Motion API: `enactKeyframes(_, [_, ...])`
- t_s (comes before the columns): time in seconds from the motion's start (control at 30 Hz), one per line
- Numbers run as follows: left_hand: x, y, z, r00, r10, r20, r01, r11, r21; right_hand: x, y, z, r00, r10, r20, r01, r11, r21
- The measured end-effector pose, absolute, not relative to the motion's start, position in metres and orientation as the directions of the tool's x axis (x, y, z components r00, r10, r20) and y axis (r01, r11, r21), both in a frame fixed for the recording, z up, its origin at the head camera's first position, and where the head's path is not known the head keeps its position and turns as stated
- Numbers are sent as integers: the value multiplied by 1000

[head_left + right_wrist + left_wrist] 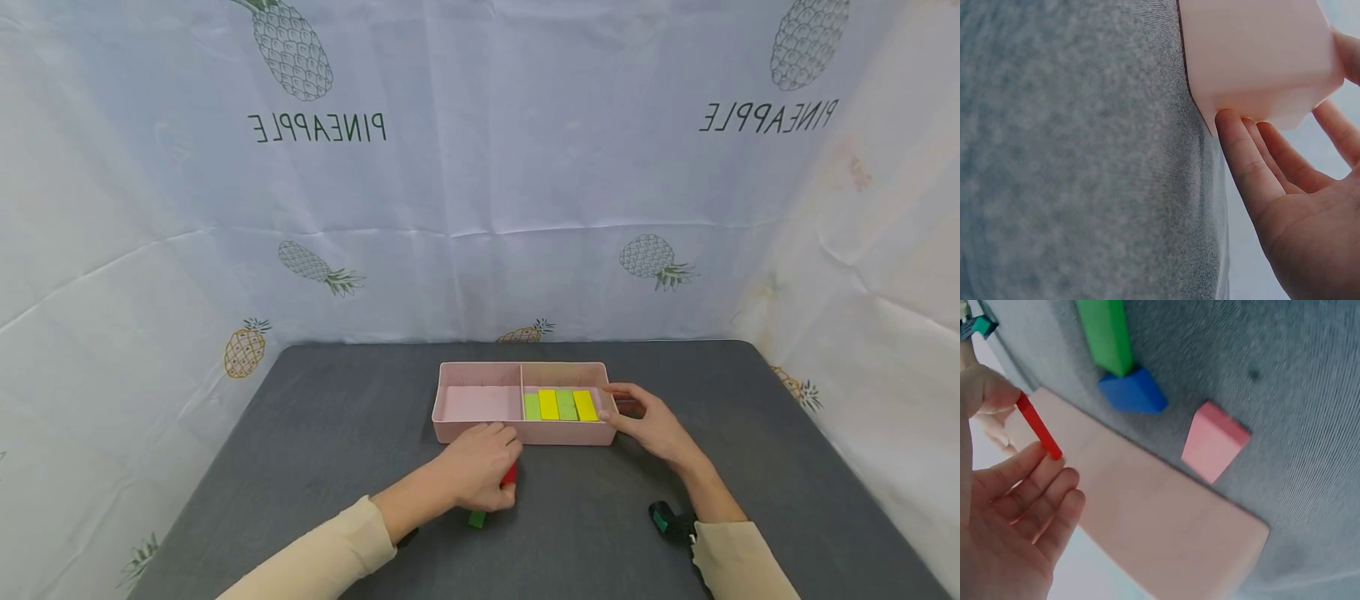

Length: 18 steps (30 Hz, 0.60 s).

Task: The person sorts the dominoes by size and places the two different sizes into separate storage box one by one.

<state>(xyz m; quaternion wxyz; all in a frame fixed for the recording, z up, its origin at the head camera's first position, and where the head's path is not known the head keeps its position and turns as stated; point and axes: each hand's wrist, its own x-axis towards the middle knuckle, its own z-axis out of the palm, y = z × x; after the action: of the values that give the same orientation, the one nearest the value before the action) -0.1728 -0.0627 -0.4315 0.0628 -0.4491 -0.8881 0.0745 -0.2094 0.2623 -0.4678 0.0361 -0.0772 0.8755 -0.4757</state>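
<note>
My left hand (483, 467) pinches a flat red block (1038, 425) between thumb and fingertips, just in front of a pink two-compartment box (555, 433). In the left wrist view the other fingers spread beside the block, and the box's long side wall (1141, 494) lies beyond. At the box's right end, my right hand (648, 421) holds it, thumb at the near corner and fingers along the end wall (1254, 56). Yellow blocks (549, 405) and light green blocks (566, 405) lie side by side in the right compartment.
On the dark grey table (337, 417), a green block (1107, 337) touches a blue block (1132, 390), with a pink block (1213, 444) apart from them near the box. A dark wrist device (667, 518) is by the right sleeve. Pineapple-print cloth (465, 183) hangs behind.
</note>
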Motion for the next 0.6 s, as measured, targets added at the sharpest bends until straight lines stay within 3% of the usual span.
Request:
enactKeyframes(0.43, [-184,-70,-400,-576,803,153,785,595,-171,-209,263,-468,-987,-162,-2,-86,530,-843])
enactKeyframes(0.6, [-192,-75,-388,-600,783,166,772,621,-138,-210,262,-468,-988,-157,-6,-79,530,-844])
